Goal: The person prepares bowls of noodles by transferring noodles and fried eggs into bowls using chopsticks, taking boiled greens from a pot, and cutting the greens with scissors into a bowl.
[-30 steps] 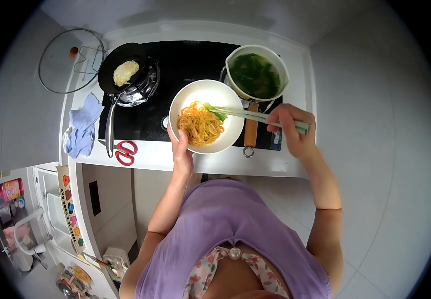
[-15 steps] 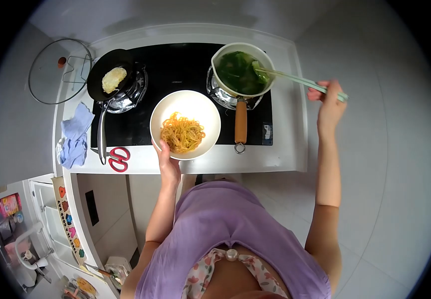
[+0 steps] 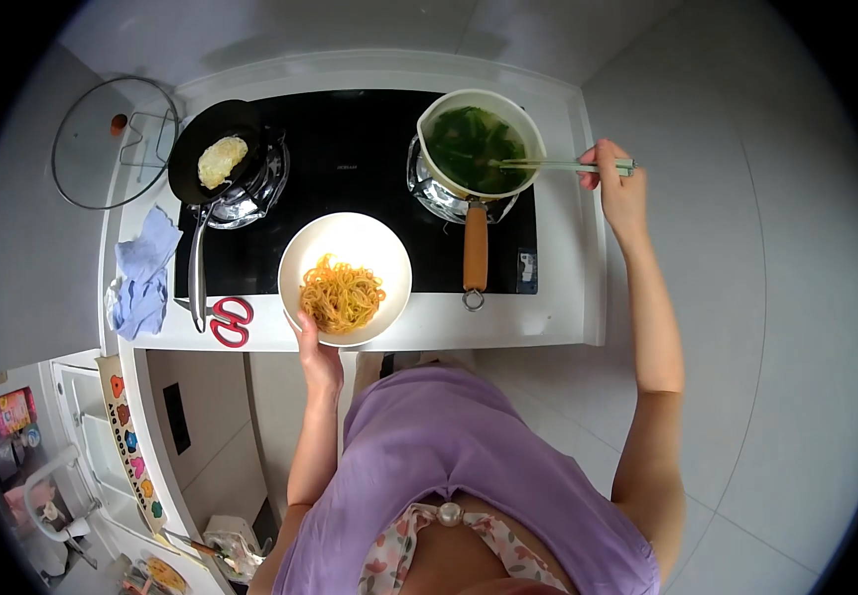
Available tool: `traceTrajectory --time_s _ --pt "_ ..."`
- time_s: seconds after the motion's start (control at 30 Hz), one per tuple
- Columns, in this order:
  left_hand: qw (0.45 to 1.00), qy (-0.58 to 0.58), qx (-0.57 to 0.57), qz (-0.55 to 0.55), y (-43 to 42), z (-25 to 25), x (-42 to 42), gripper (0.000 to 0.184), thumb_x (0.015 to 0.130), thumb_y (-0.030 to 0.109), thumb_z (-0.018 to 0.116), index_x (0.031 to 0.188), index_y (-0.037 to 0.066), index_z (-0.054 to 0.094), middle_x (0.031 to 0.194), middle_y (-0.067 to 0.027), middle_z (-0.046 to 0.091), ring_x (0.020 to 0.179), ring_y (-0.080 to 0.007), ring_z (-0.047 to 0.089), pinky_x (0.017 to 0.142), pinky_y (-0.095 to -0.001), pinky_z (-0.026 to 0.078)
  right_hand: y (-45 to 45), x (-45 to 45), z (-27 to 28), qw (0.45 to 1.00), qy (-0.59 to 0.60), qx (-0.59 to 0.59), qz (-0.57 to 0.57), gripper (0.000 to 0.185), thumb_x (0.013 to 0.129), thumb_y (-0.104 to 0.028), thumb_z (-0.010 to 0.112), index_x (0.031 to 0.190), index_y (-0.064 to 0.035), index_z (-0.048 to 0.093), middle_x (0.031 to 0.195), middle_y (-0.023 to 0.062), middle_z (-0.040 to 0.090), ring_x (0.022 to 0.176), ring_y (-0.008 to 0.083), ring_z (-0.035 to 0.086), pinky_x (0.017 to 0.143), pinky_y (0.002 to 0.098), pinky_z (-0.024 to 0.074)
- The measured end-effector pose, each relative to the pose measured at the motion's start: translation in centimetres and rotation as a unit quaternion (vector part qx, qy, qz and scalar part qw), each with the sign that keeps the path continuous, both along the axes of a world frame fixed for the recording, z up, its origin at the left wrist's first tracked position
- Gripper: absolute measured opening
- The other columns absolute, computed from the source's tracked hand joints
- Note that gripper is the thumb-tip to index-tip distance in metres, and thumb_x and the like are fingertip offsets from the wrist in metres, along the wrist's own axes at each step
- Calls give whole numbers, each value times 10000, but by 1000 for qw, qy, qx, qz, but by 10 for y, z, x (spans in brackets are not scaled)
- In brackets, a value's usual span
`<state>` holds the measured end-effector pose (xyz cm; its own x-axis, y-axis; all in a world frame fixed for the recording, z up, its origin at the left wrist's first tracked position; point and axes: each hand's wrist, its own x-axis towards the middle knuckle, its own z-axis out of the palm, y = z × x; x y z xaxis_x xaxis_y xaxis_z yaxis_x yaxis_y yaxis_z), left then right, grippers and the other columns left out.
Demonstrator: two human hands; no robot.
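Note:
My left hand (image 3: 318,362) grips the near rim of a white bowl (image 3: 377,243), thumb on top. Sauced noodles (image 3: 342,296) lie in the bowl's lower part. My right hand (image 3: 615,183) is closed around pale green chopsticks (image 3: 568,166), whose tips reach into a white saucepan (image 3: 531,124). Leafy greens (image 3: 469,139) sit in liquid inside that pan. Its wooden handle (image 3: 476,248) points toward me. To the left, a fried egg (image 3: 222,161) rests in a small black frying pan (image 3: 188,164).
Red-handled scissors (image 3: 232,322) lie on the counter's front edge beside the frying pan's handle. A blue cloth (image 3: 146,273) is crumpled at the left. A glass lid (image 3: 92,139) stands at the far left. Beneath the pans is a black gas hob (image 3: 350,129).
The bowl has come nearer to me and slightly left. My right hand has moved left and the chopsticks have lowered; a piece of greens held up between their tips is no longer there.

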<state>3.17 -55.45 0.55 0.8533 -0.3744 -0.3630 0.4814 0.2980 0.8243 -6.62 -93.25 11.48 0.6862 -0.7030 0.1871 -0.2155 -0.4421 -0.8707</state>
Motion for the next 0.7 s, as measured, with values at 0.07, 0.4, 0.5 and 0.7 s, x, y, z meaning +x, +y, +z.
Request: traceTrajectory --time_s 0.07,0.4,0.5,0.7 --pt "1000 -2 1 1 2 0 -1 632 888 452 403 1360 98 178 1362 -103 281 1255 -227 290 1018 -385 247 2 -1 5 1000 -5 8 17 357 916 -273 429 724 -15 584 580 11 536 510 70 477 499 213 395" --pt "1000 25 -1 -12 11 -8 -4 653 889 458 397 1363 66 176 1367 -99 279 1265 -220 269 1038 -368 208 -9 5 33 960 137 -71 232 324 889 -264 457 774 11 586 700 61 562 598 109 488 526 238 415" --pt "1000 25 6 -7 11 -8 -5 648 890 458 394 1361 66 182 1367 -98 281 1266 -218 266 1039 -368 204 -6 11 35 954 135 -76 255 316 882 -256 457 769 12 581 724 68 572 591 111 506 524 241 420" --pt "1000 22 11 -6 7 -8 -5 641 892 452 393 1359 63 188 1365 -98 284 1265 -217 266 1039 -367 199 -21 17 22 971 131 -11 199 317 900 -244 429 757 2 567 637 45 567 520 96 509 515 236 422"
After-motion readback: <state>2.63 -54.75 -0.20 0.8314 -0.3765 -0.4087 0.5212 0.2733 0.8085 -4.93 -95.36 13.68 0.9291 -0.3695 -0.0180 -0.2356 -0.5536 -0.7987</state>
